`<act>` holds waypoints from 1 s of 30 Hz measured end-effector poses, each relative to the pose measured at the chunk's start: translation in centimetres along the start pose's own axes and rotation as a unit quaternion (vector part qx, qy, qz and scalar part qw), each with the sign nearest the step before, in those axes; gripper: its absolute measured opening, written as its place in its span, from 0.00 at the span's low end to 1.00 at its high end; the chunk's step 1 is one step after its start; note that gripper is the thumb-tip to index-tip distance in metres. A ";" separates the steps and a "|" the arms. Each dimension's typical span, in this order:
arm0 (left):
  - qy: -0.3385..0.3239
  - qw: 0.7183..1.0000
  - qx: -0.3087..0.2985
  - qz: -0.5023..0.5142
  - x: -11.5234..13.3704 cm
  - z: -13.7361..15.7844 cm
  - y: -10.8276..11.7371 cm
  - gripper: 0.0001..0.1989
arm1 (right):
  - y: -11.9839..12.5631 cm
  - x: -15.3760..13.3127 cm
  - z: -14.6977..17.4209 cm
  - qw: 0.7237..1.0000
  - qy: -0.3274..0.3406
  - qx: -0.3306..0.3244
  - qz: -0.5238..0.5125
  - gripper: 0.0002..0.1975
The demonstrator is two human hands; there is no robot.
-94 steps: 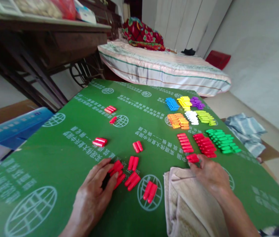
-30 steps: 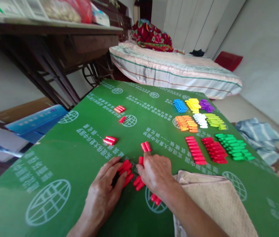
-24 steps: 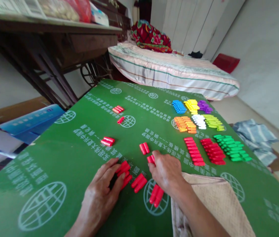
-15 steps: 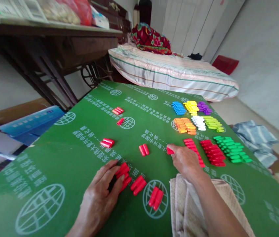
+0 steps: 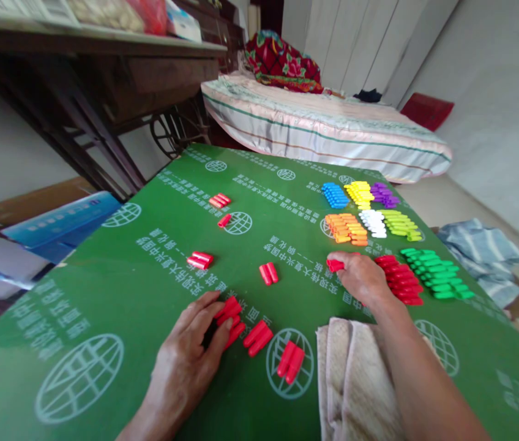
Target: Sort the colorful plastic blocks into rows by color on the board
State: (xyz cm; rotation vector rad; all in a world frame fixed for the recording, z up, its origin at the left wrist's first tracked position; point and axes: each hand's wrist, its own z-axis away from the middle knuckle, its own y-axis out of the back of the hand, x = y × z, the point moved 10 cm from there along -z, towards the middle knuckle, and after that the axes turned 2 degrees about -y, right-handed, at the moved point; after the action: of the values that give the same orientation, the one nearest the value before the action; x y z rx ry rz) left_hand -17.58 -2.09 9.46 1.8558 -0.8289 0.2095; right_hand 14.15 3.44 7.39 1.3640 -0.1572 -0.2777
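Observation:
My left hand point(image 5: 186, 352) rests on the green table, its thumb and fingers curled around a few red plastic caps point(image 5: 228, 308), short tubes with rounded ends. Pinched in my right hand point(image 5: 361, 275) is another red cap point(image 5: 335, 264), just beside a row of red caps that the hand now mostly covers. Between the hands lie a red pair point(image 5: 268, 273), a second pair point(image 5: 258, 338) and a third pair point(image 5: 291, 361). Farther left are a small red group point(image 5: 200, 260), a single red cap point(image 5: 224, 220) and another red group point(image 5: 220, 200).
Sorted caps stand at the right: dark red point(image 5: 399, 280), green point(image 5: 436, 273), orange point(image 5: 346, 228), white point(image 5: 373, 223), lime point(image 5: 401, 225), blue point(image 5: 335, 195), yellow point(image 5: 359, 194) and purple point(image 5: 385, 195). A folded beige towel point(image 5: 355, 373) lies under my right forearm. A bed point(image 5: 328, 128) stands behind the green table point(image 5: 158, 214).
My right hand has shifted a little to the right with the red cap, toward the red row. My left hand stays in place. The view has tilted slightly.

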 end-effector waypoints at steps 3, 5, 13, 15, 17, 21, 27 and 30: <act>0.007 1.000 -0.004 0.011 -0.1 0.0 -0.1 0.16 | 0.3 0.5 -0.4 1.000 0.005 0.005 -0.029 0.24; 0.018 1.000 -0.009 0.016 -0.2 0.1 -0.2 0.16 | 0.4 1.0 -0.5 0.998 0.007 0.002 -0.057 0.25; 0.044 0.998 -0.022 0.025 -0.4 0.1 -0.4 0.15 | 0.5 1.5 -0.7 0.997 0.012 -0.007 -0.074 0.22; 0.044 0.998 -0.020 0.027 -0.4 0.1 -0.4 0.15 | 0.5 1.2 -0.9 0.997 0.026 0.003 -0.069 0.20; 0.042 0.999 -0.018 0.028 -0.4 0.1 -0.4 0.15 | 0.3 1.0 -1.2 0.997 0.038 0.005 -0.063 0.19; 0.036 0.999 -0.014 0.030 -0.2 0.1 -0.3 0.15 | 0.0 1.2 -1.7 0.997 0.043 0.005 -0.062 0.17; 0.037 0.999 -0.013 0.033 0.0 0.0 -0.1 0.15 | 0.3 1.1 -1.8 0.995 0.054 0.030 -0.076 0.17; 0.039 0.998 -0.021 0.033 0.0 -0.1 -0.2 0.15 | 0.3 1.0 -1.8 0.995 0.048 0.026 -0.077 0.17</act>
State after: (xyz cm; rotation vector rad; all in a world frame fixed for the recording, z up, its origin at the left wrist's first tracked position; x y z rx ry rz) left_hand -17.41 -2.01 9.36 1.7717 -0.8338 0.3025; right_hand 15.67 4.88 7.22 1.4412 0.0225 -0.3381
